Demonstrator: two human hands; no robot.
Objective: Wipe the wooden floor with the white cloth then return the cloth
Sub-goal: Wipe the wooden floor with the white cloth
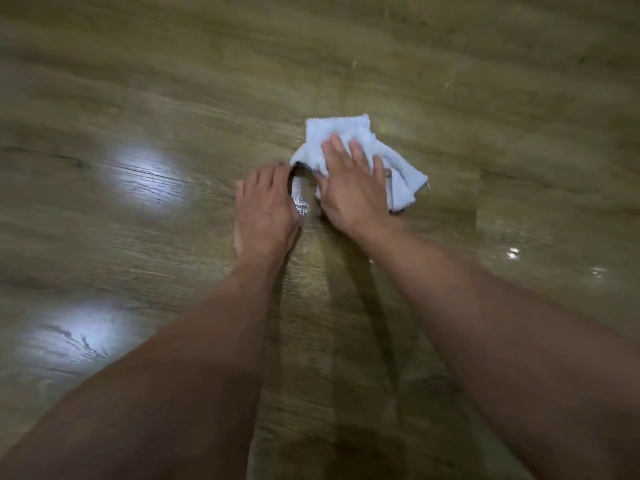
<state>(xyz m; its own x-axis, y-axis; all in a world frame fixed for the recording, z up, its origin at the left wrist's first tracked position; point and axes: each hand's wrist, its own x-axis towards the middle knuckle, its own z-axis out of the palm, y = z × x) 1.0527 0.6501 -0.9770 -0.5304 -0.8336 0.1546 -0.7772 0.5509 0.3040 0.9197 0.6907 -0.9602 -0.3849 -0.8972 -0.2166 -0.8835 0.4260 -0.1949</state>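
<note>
Pressing flat, the right hand (349,181) spreads its fingers (337,147) atop the white cloth (341,131); left hand (265,206) splayed on wooden floor (173,237).

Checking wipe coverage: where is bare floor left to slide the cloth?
Wooden plank floor lies bare beyond the crumpled white cloth, left of the left hand around the light glares, and right of the cloth. Crowded only between the hands, the right hand flat on the cloth.

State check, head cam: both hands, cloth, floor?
white cloth: crumpled, flat on the floor under the right hand
right hand: open, palm pressing the cloth
left hand: open, flat on bare floor beside the cloth
wooden floor: glossy, with light reflections
</note>
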